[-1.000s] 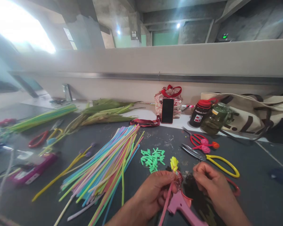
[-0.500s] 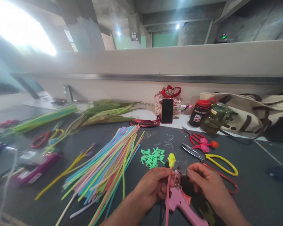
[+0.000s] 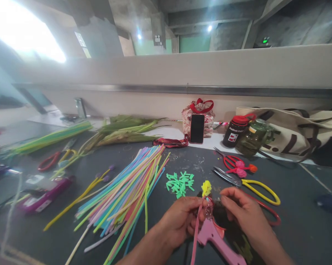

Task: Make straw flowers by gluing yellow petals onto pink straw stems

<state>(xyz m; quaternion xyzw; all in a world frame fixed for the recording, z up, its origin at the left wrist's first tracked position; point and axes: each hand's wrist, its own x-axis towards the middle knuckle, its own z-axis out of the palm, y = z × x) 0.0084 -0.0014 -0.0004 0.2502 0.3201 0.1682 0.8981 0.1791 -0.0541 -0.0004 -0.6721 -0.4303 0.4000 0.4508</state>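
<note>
My left hand [image 3: 179, 219] pinches a pink pipe cleaner [image 3: 195, 237], closed round it just below a cluster of short yellow pieces [image 3: 206, 187] at its top. The stem leans, its lower end running down toward me. Beside it, my right hand [image 3: 241, 211] hovers with thumb and forefinger drawn together. Whether something small sits in that pinch, I cannot make out. Between and below both hands lies a pink glue gun [image 3: 218, 241], its nozzle end partly hidden near my left fingertips. Cut green pieces [image 3: 180, 184] form a small pile just beyond my left hand.
A large bundle of coloured pipe cleaners [image 3: 124, 191] spreads to the left. Yellow-and-red-handled scissors [image 3: 261, 189] and red scissors [image 3: 230, 162] lie at right. Behind stand a phone [image 3: 196, 129], a black bottle [image 3: 234, 132] and a green jug [image 3: 252, 138]. A purple glue gun [image 3: 45, 193] lies far left.
The yellow cluster has shifted slightly right and the pink stem now leans more. My left hand has moved a little with it; my right hand stays nearly in place, close by.
</note>
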